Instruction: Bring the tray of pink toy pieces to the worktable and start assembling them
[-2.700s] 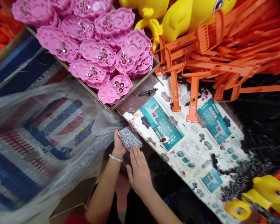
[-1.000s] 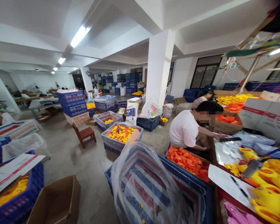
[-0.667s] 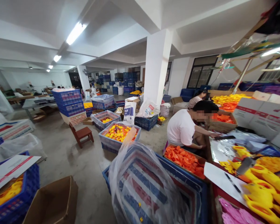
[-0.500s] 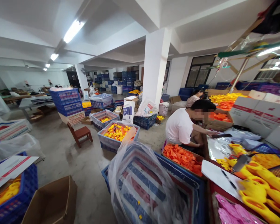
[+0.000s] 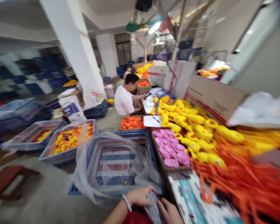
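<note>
At the lower edge of the view my left hand point(image 5: 141, 196), with a pale beaded bracelet on its wrist, is closed on a flat glittery silver-grey object point(image 5: 153, 207) with a dark edge. My right hand point(image 5: 170, 212) grips the other side of it. Its exact kind is unclear, as the fingers and the frame edge hide part of it. Just beyond my hands stands a blue crate point(image 5: 151, 140) lined with a clear plastic bag point(image 5: 91, 165) over red, white and blue striped sheeting. To the right is a box of pink plastic pieces point(image 5: 169, 146).
Yellow hollow plastic figures point(image 5: 196, 124) and orange straps point(image 5: 242, 177) are heaped on the workbench. A person in a white shirt point(image 5: 123, 99) sits beyond a box of orange pieces point(image 5: 133, 123). Left are a tub of yellow parts point(image 5: 67, 140) and a brown stool point(image 5: 9, 179).
The view has swung to the right, bringing the bench's heaps into sight. Both my hands and the glittery object have come into view at the bottom.
</note>
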Demonstrator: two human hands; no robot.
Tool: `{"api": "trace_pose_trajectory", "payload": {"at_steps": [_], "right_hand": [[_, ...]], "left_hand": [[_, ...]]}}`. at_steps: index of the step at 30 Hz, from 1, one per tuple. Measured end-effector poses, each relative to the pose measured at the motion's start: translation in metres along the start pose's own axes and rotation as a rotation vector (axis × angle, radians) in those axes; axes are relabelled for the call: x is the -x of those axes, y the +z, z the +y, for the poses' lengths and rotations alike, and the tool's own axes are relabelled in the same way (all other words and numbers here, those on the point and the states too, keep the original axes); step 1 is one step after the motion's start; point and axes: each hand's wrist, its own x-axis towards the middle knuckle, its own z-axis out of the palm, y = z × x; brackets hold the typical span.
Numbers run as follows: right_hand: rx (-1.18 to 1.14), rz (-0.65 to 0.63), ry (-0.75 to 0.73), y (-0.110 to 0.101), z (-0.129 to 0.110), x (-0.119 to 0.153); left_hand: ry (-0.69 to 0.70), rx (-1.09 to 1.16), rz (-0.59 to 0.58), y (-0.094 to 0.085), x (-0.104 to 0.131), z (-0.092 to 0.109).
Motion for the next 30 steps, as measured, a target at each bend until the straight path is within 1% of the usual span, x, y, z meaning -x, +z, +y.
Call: {"api": "trace_pose_trajectory", "payload": {"at_steps": [1,3,6,8,11,15,18,21,24,25,27,28,30], "right_hand": [[0.003,0.009,0.032,-0.003,-0.005,0.004],[0.009,0.076,0.091,-0.009,-0.015,0.013],[-0.051,0.168,0.150,-0.018,-0.017,0.022],[-0.113,0.233,0.197,-0.022,-0.011,0.026],[-0.172,0.336,0.273,-0.027,0.004,0.033],[-0.234,0.505,0.363,-0.042,0.026,0.042],[-0.297,0.643,0.444,-0.057,0.045,0.055],[-0.353,0.761,0.546,-0.067,0.061,0.081],[-0.379,0.856,0.621,-0.071,0.064,0.115],[-0.357,0.894,0.620,-0.073,0.062,0.127],[-0.195,0.944,0.590,-0.079,0.054,0.147],[-0.073,0.939,0.581,-0.083,0.050,0.155],[0.165,0.864,0.600,-0.092,0.043,0.167]], "left_hand": [[0.031,-0.003,-0.027,-0.002,-0.001,0.007],[0.091,0.050,-0.056,-0.007,-0.007,0.019],[0.122,0.179,-0.080,-0.005,-0.028,0.031],[0.099,0.208,-0.109,0.002,-0.046,0.035],[0.081,0.211,-0.123,0.020,-0.070,0.040],[0.128,0.191,-0.131,0.046,-0.098,0.053],[0.152,0.161,-0.149,0.067,-0.118,0.067],[0.180,0.125,-0.187,0.091,-0.139,0.083],[0.220,0.093,-0.232,0.120,-0.155,0.102],[0.234,0.082,-0.249,0.132,-0.158,0.109],[0.266,0.064,-0.293,0.156,-0.162,0.124],[0.284,0.059,-0.320,0.170,-0.162,0.130],[0.316,0.053,-0.376,0.196,-0.160,0.140]]}}
